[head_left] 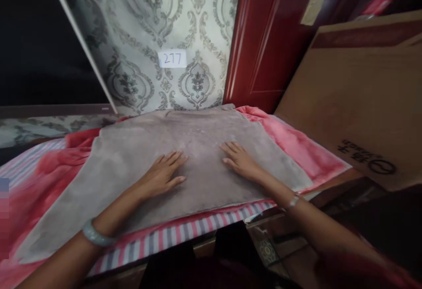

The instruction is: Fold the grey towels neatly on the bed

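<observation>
A grey plush cloth (pixel 204 183) lies spread wide, with soft wrinkles towards its far side. My left hand (pixel 165 172) rests palm down on it, left of the middle, fingers stretched out. To the right, my right hand (pixel 240 159) also lies flat on the cloth with its fingers extended. Neither hand grips anything. Under the grey cloth a pink-red fleece blanket (pixel 290 144) shows at both sides and along the front. Below that is a striped cloth (pixel 171 236) in pink, grey and white.
A dark screen (pixel 46 38) stands at the left. Patterned wallpaper (pixel 198 16) with a paper label (pixel 172 58) reading 277 is behind. At the right are a red door (pixel 263 38) and a large cardboard box (pixel 356 95). A dark drawer front (pixel 270 245) sits below the front edge.
</observation>
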A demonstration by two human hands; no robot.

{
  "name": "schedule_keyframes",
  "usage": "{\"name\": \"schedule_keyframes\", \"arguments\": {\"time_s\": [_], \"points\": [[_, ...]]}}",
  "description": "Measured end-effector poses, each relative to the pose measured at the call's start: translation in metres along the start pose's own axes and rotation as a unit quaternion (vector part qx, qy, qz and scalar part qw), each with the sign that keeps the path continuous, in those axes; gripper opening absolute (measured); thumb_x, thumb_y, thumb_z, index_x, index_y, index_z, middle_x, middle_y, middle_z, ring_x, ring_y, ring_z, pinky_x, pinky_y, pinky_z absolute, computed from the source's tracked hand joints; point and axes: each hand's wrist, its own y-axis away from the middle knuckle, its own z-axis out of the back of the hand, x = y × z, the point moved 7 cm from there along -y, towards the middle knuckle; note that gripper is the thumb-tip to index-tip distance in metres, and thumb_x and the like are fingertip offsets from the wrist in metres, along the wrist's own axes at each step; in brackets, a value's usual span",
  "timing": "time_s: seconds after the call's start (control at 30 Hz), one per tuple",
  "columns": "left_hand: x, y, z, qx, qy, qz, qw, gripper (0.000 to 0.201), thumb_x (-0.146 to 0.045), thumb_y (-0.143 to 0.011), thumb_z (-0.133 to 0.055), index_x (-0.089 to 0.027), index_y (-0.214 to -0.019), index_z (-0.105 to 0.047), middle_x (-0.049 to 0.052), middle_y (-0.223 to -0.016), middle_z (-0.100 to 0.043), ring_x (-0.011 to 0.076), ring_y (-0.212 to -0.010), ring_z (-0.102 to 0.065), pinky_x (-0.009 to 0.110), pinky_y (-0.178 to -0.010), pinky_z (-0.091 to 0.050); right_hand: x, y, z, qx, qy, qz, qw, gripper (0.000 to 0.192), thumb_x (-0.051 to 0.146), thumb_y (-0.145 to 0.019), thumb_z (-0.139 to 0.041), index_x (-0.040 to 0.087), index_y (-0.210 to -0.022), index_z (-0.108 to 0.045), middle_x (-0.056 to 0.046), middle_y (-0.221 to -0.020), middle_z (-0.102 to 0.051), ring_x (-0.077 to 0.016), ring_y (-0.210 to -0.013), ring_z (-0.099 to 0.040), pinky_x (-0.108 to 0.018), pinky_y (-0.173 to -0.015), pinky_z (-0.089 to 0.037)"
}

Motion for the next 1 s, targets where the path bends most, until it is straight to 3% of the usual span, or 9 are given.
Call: {"name": "schedule_keyframes", "arguments": {"time_s": [0.13, 0.3, 0.5, 0.6, 0.7, 0.8, 1.0], "points": [[-0.015, -0.046, -0.027, -0.009, -0.019, -0.042, 0.999, 0.073, -0.069, -0.092, -0.039, -0.033, -0.155, -0.031, 0.007, -0.165, -0.025, 0.0389, -0.151, -0.021, 0.064, -0.117, -0.025, -0.021, -0.023, -0.009, 0.001, 0.066, -0.115, 0.991, 0.065, 0.056, -0.101, -0.034, 0.027, -0.159, -0.025, -0.008, -0.166, -0.014, -0.0344, -0.153, -0.007, -0.062, -0.119, -0.011], [-0.01, -0.048, -0.055, -0.089, -0.06, -0.092, 0.99, 0.066, -0.062, -0.094, -0.042, -0.041, -0.155, -0.026, 0.001, -0.163, -0.03, 0.0349, -0.148, -0.029, 0.061, -0.115, -0.03, -0.038, -0.009, -0.016, 0.014, 0.051, -0.141, 0.989, 0.069, 0.064, -0.099, -0.03, 0.031, -0.16, -0.02, -0.003, -0.167, -0.01, -0.0309, -0.153, -0.004, -0.062, -0.12, -0.004], [-0.004, -0.048, -0.058, -0.152, -0.094, -0.126, 0.976, 0.073, -0.061, -0.092, -0.048, -0.041, -0.156, -0.021, 0.002, -0.161, -0.034, 0.0357, -0.144, -0.037, 0.06, -0.11, -0.035, -0.098, 0.05, 0.002, 0.0, 0.046, -0.277, 0.96, 0.07, 0.062, -0.099, -0.032, 0.032, -0.16, -0.016, -0.001, -0.167, -0.005, -0.0319, -0.153, -0.003, -0.06, -0.12, -0.008], [-0.005, -0.049, -0.057, -0.168, -0.097, -0.127, 0.973, 0.073, -0.062, -0.091, -0.049, -0.042, -0.156, -0.022, 0.002, -0.161, -0.034, 0.0354, -0.142, -0.041, 0.058, -0.109, -0.038, -0.11, 0.076, 0.002, -0.011, 0.058, -0.295, 0.954, 0.07, 0.06, -0.1, -0.031, 0.028, -0.16, -0.017, -0.003, -0.167, -0.008, -0.0285, -0.153, -0.005, -0.051, -0.123, -0.009], [-0.006, -0.046, -0.056, -0.181, -0.101, -0.129, 0.97, 0.072, -0.061, -0.091, -0.05, -0.042, -0.155, -0.023, 0.002, -0.16, -0.036, 0.0345, -0.14, -0.043, 0.056, -0.108, -0.04, -0.114, 0.082, 0.002, -0.003, 0.048, -0.297, 0.954, 0.069, 0.058, -0.1, -0.031, 0.027, -0.16, -0.02, -0.004, -0.166, -0.009, -0.0281, -0.153, -0.006, -0.052, -0.122, -0.008], [-0.006, -0.044, -0.056, -0.18, -0.104, -0.125, 0.97, 0.071, -0.059, -0.092, -0.05, -0.042, -0.155, -0.023, 0.001, -0.16, -0.035, 0.0343, -0.141, -0.043, 0.057, -0.109, -0.041, -0.118, 0.06, 0.016, -0.004, 0.036, -0.282, 0.959, 0.065, 0.053, -0.101, -0.031, 0.027, -0.16, -0.021, -0.005, -0.166, -0.01, -0.0284, -0.153, -0.005, -0.055, -0.121, -0.008], [-0.003, -0.046, -0.056, -0.13, -0.082, -0.106, 0.982, 0.071, -0.057, -0.091, -0.05, -0.046, -0.155, -0.018, 0.0, -0.16, -0.033, 0.0366, -0.142, -0.041, 0.064, -0.109, -0.042, -0.136, -0.031, 0.052, -0.052, 0.037, -0.216, 0.974, 0.063, 0.053, -0.102, -0.028, 0.026, -0.159, -0.023, -0.007, -0.167, -0.008, -0.03, -0.153, -0.002, -0.058, -0.12, -0.009]]}}
